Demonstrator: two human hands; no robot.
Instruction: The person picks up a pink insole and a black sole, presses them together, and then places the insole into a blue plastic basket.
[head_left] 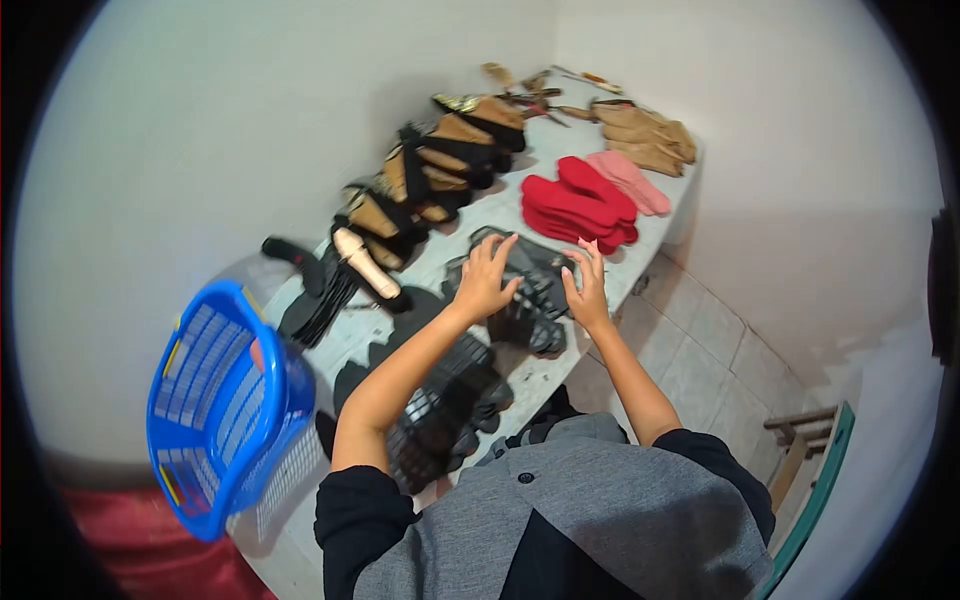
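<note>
My left hand (pixel 486 279) hovers over the dark pieces at the middle of the table, fingers spread and holding nothing. To its right, my right hand (pixel 587 285) is raised at the table's near edge, its fingers apart and nothing in them. Between and beneath both hands lie dark grey, sole-shaped pieces (pixel 535 270), partly covered by the hands. Stacks of black pieces (pixel 440 400) spread below my left forearm. Just beyond my hands lies a pile of red sole-shaped pieces (pixel 575 205), with pink ones (pixel 630 183) beside it.
A row of black and tan shoes (pixel 455 150) lines the wall side of the white table (pixel 505 210). Tan pieces (pixel 645 135) and hand tools (pixel 540 100) lie at the far end. A blue basket (pixel 225 400) stands at the left.
</note>
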